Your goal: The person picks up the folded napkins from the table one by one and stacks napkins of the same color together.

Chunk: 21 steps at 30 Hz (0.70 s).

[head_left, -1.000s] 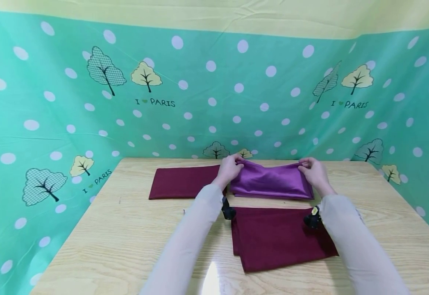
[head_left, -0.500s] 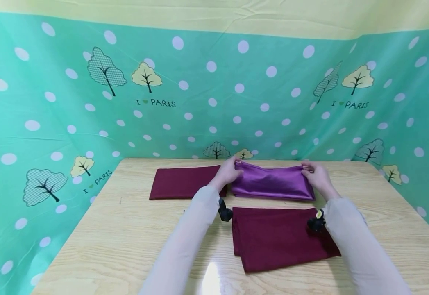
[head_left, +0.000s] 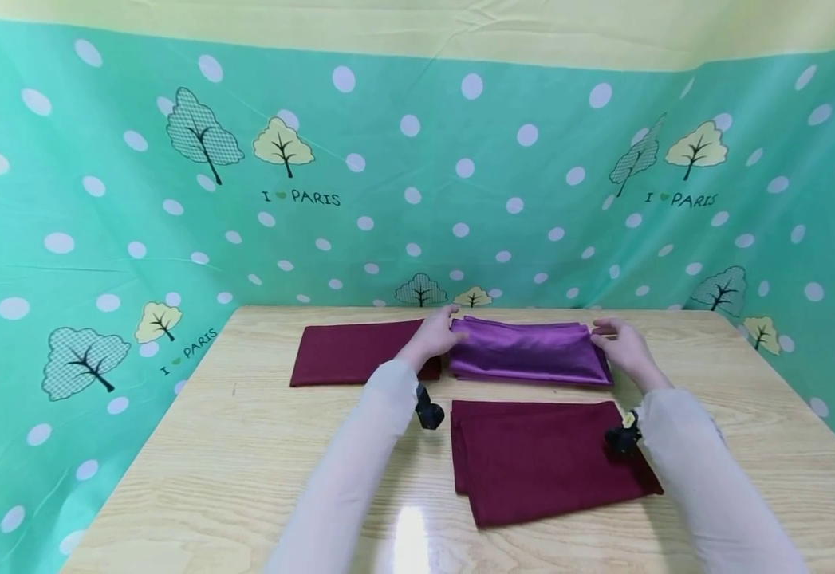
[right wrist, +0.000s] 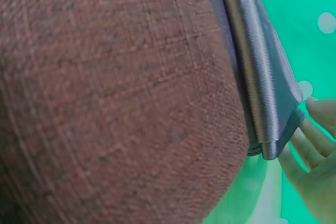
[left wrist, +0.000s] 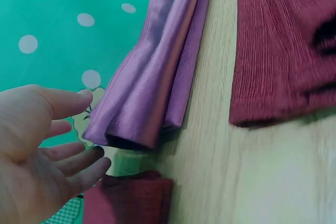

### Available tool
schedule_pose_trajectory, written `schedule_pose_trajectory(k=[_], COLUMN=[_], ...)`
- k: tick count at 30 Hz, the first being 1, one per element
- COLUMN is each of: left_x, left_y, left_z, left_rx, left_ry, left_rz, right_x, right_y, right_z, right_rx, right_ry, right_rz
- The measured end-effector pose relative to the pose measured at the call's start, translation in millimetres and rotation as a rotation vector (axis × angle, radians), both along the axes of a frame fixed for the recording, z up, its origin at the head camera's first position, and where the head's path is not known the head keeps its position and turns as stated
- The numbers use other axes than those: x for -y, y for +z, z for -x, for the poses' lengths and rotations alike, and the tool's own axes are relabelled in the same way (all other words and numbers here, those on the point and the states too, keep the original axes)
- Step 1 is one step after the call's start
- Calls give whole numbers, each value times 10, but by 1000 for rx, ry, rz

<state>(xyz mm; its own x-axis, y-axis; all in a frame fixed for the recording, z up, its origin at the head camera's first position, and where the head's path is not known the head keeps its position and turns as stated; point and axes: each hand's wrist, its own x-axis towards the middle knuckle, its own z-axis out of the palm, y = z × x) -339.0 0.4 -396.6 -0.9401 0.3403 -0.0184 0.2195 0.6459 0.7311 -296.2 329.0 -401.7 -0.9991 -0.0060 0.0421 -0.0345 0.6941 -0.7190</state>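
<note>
A folded purple satin cloth (head_left: 525, 351) lies at the back of the table, its layers showing in the left wrist view. Beside its left end is my left hand (head_left: 433, 335), thumb and fingers apart with nothing between them. My right hand (head_left: 621, 347) is at the cloth's right end, fingers spread; in the right wrist view the fingertips (right wrist: 299, 145) are close to the cloth's corner, and whether they touch it I cannot tell. Nearer the front lies a folded dark red cloth (head_left: 546, 462), which fills much of the right wrist view.
Another folded dark red cloth (head_left: 352, 355) lies flat at the back left, partly behind my left hand. The wooden table (head_left: 259, 462) ends at a green dotted curtain (head_left: 360, 199) at the back and sides. Dark wrist cameras hang under both wrists.
Both hands have let go of the purple cloth's upper corners and moved apart, left hand leftward, right hand slightly right. The cloth's raised back edge has come down and lies flatter.
</note>
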Motion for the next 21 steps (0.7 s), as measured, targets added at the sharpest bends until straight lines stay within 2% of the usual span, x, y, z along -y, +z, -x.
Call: schedule_pose_trajectory(k=[7, 13, 21], left_x=[73, 126, 159], left_y=[49, 57, 175], left_z=[-1, -50, -152], left_rx=[24, -5, -70], left_ry=[-1, -7, -39], left_rz=[-2, 27, 82], right_x=[-84, -129, -160], right_y=[72, 68, 92], right_z=[-49, -147, -252], right_rx=[-21, -82, -70], right_ry=[-10, 21, 92], right_rz=[-53, -101, -127])
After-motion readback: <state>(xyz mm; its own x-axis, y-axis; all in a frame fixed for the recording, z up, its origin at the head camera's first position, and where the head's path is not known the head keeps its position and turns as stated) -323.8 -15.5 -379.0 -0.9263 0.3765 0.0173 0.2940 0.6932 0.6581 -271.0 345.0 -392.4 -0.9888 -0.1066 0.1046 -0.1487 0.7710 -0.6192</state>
